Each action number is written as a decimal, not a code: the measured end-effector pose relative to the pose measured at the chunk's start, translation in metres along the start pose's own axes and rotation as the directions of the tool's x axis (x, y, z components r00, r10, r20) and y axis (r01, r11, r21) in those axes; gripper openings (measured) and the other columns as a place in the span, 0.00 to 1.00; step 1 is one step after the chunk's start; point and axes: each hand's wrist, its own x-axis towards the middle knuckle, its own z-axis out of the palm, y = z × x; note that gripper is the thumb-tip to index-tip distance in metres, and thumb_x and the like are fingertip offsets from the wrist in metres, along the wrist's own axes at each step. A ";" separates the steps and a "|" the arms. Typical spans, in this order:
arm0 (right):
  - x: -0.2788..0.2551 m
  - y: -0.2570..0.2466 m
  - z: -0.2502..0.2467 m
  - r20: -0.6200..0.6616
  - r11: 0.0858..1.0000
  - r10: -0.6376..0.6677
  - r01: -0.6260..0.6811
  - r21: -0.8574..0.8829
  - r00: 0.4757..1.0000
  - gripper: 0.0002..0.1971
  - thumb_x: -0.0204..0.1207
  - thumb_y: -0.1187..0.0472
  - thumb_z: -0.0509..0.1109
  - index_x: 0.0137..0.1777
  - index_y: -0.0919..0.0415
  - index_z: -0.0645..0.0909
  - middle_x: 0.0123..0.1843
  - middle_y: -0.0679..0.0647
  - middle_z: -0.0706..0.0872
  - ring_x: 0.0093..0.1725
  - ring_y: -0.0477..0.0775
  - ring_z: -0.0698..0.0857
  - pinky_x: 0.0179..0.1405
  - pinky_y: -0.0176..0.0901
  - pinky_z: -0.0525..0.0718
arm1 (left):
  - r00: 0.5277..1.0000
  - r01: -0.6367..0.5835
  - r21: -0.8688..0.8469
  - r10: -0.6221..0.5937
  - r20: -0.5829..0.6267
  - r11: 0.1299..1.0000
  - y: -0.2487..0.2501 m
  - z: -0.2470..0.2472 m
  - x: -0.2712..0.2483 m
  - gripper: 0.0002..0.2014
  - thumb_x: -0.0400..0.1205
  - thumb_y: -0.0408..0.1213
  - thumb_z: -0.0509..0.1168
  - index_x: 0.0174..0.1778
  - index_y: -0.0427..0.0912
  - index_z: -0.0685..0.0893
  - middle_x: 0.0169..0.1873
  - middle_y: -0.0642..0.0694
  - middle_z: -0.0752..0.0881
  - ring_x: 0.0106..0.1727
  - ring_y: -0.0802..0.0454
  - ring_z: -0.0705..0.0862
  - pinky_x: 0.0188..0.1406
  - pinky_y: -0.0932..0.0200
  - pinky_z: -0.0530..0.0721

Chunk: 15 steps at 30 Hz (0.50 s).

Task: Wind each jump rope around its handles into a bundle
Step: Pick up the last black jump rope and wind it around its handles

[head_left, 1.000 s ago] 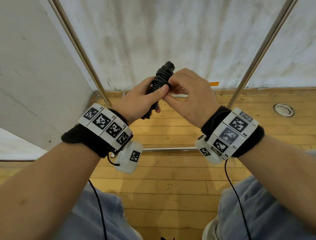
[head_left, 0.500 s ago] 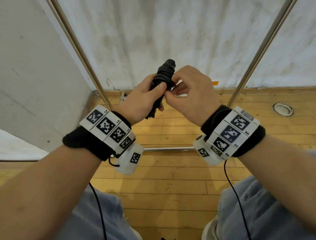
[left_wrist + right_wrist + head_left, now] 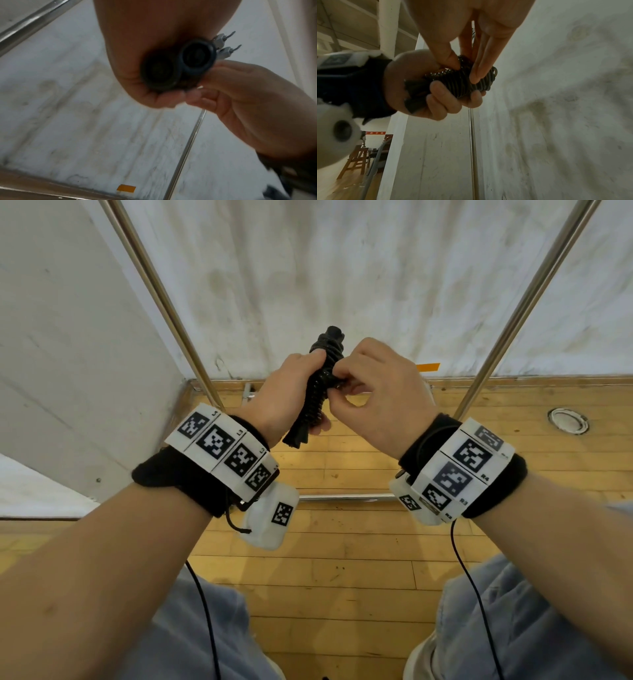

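A black jump rope bundle (image 3: 320,385) is held upright at chest height, its cord wound in tight coils (image 3: 471,81) around two handles. My left hand (image 3: 287,392) grips the lower half of the bundle, fingers curled round the handles. My right hand (image 3: 373,392) pinches the wound cord near the top between thumb and fingertips (image 3: 476,77). The two round handle ends (image 3: 197,59) show side by side in the left wrist view, with my left palm (image 3: 145,54) behind them. Where the cord's free end lies is hidden under my right fingers.
Two slanted metal poles (image 3: 161,299) (image 3: 524,306) rise either side of my hands in front of a stained white wall (image 3: 342,268). A low metal rail (image 3: 342,497) crosses the wooden floor (image 3: 325,577) below. A round floor fitting (image 3: 567,421) lies at right.
The bundle has been raised slightly and turned more upright. My right fingers have shifted along the coils near the top, still pinching the cord.
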 end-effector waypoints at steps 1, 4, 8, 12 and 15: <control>0.001 0.000 0.000 -0.016 1.000 -0.006 0.006 -0.008 1.000 0.06 0.70 0.66 0.70 0.45 0.67 0.85 0.42 0.58 0.80 0.35 0.52 0.83 0.36 0.51 0.87 | 0.999 -0.015 0.009 0.015 -0.044 1.000 -0.001 0.002 0.001 0.24 0.85 0.51 0.50 0.61 0.31 0.74 0.40 0.36 0.81 0.22 0.48 0.80 0.26 0.55 0.76; 0.004 0.000 -0.003 -0.056 0.998 -0.007 0.004 -0.063 0.998 0.04 0.69 0.65 0.71 0.40 0.67 0.84 0.38 0.53 0.80 0.32 0.49 0.81 0.34 0.47 0.86 | 0.972 -0.116 0.175 0.148 -0.180 0.978 -0.005 0.008 0.000 0.23 0.86 0.55 0.49 0.55 0.37 0.76 0.36 0.42 0.81 0.21 0.53 0.78 0.20 0.59 0.74; 0.012 0.006 -0.007 -0.147 0.992 0.023 -0.040 -0.118 0.989 0.06 0.67 0.66 0.70 0.33 0.69 0.81 0.31 0.59 0.81 0.30 0.58 0.80 0.30 0.49 0.81 | 0.928 -0.243 0.259 0.302 -0.219 0.935 -0.014 0.014 -0.004 0.20 0.89 0.51 0.49 0.51 0.38 0.78 0.34 0.48 0.81 0.22 0.57 0.77 0.19 0.63 0.74; 0.004 0.003 -0.003 -0.033 0.999 0.033 -0.033 0.019 0.999 0.03 0.69 0.69 0.70 0.39 0.69 0.83 0.38 0.59 0.80 0.35 0.58 0.82 0.37 0.52 0.85 | 0.915 -0.274 0.203 0.319 -0.246 0.940 -0.017 0.013 -0.003 0.17 0.86 0.49 0.51 0.59 0.41 0.75 0.40 0.45 0.82 0.26 0.54 0.77 0.23 0.59 0.77; 0.004 0.003 -0.002 0.041 0.934 0.286 -0.288 0.210 0.957 0.06 0.73 0.62 0.72 0.39 0.65 0.86 0.40 0.52 0.82 0.40 0.49 0.83 0.44 0.38 0.82 | 0.923 -0.286 0.173 0.320 -0.216 0.943 -0.018 0.011 -0.004 0.21 0.81 0.51 0.52 0.65 0.43 0.72 0.45 0.44 0.83 0.30 0.52 0.78 0.28 0.56 0.79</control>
